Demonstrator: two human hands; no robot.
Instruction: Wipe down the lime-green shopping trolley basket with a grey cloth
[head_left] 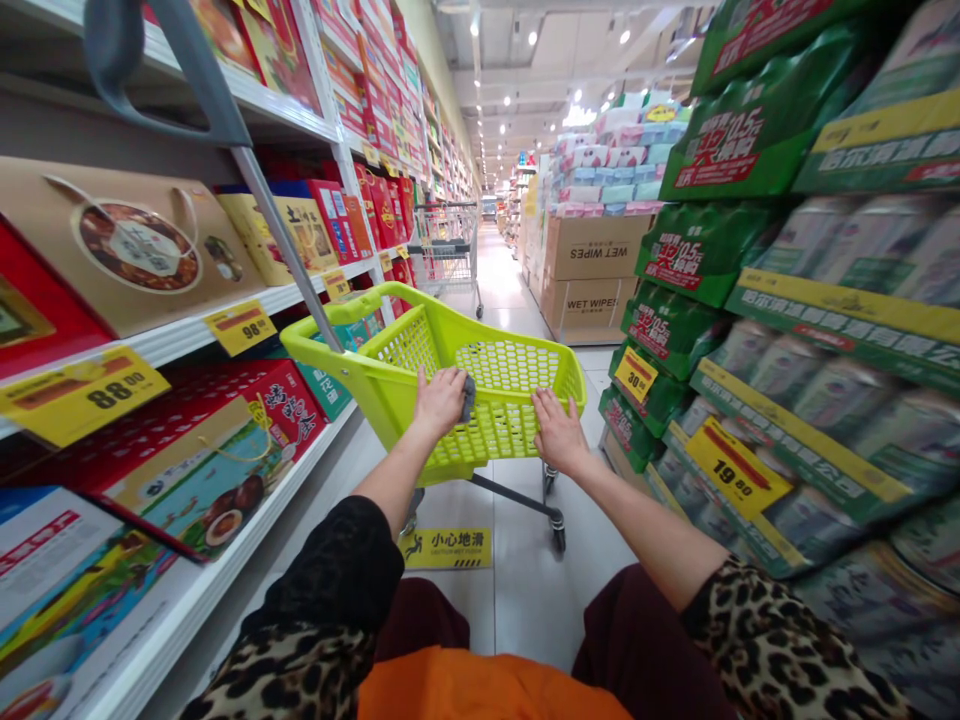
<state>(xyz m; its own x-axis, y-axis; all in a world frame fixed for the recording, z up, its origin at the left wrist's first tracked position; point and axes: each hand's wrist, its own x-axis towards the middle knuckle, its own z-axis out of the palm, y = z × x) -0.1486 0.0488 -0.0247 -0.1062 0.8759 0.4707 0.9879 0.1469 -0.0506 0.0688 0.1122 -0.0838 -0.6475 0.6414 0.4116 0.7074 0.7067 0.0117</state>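
A lime-green plastic shopping cart (390, 400) with a perforated basket stands sideways in front of me. Its grey handle (289, 240) rises to the upper left. My left hand (441, 402) is closed on a dark grey cloth (469, 400), pressed against the near rim of the basket. Part of the cloth is hidden under the fingers. Farther right, my right hand (559, 430) lies on the same rim near the basket's narrow end, fingers stretched out and thumb apart. No goods are visible in the basket.
Shelves of boxed goods (142, 240) line the left side. Stacked packs of cans (832, 370) rise close on the right. Beyond the cart are wet wipes cartons (592, 280) and a metal shopping cart (446, 245). A yellow wet-floor sticker (450, 548) marks the tiles.
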